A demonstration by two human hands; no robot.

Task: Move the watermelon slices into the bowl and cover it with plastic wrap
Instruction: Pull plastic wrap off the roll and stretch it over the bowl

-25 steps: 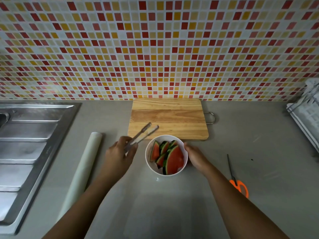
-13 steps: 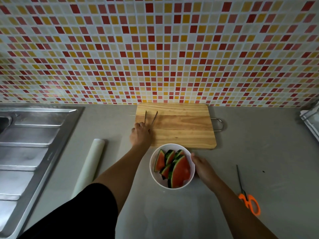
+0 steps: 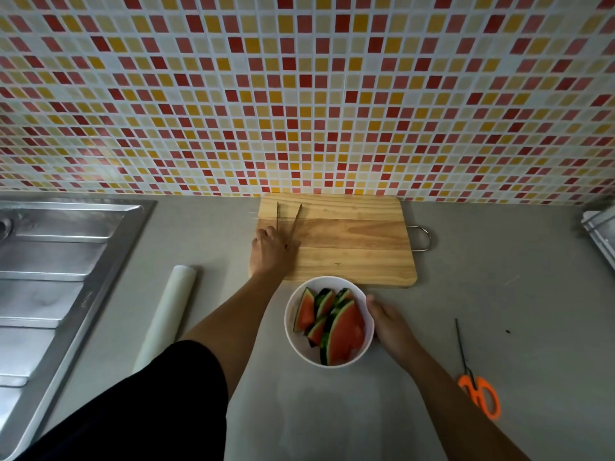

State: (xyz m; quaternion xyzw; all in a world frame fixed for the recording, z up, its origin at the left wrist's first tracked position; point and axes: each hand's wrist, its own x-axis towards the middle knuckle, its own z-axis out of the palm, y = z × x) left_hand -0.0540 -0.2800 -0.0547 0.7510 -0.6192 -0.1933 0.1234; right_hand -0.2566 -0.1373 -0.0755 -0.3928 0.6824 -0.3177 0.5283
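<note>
A white bowl [image 3: 366, 341] stands on the grey counter just in front of the wooden cutting board [image 3: 349, 247]. Several watermelon slices [image 3: 342, 331] with green rind lie inside it. My right hand [image 3: 387, 322] rests against the bowl's right rim. My left hand [image 3: 271, 252] reaches over the board's left end and holds metal tongs [image 3: 289, 221], whose open tips lie on the wood pointing at the wall. A roll of plastic wrap [image 3: 168, 311] lies on the counter to the left, apart from both hands.
A steel sink and drainboard [image 3: 60, 277] fill the left side. Orange-handled scissors [image 3: 476, 384] lie on the counter at the right. A metal rack [image 3: 599, 234] sits at the far right edge. A tiled wall [image 3: 299, 94] rises behind the board.
My left hand has carried the tongs from beside the bowl up onto the left end of the cutting board. My right hand has stayed at the bowl's right rim.
</note>
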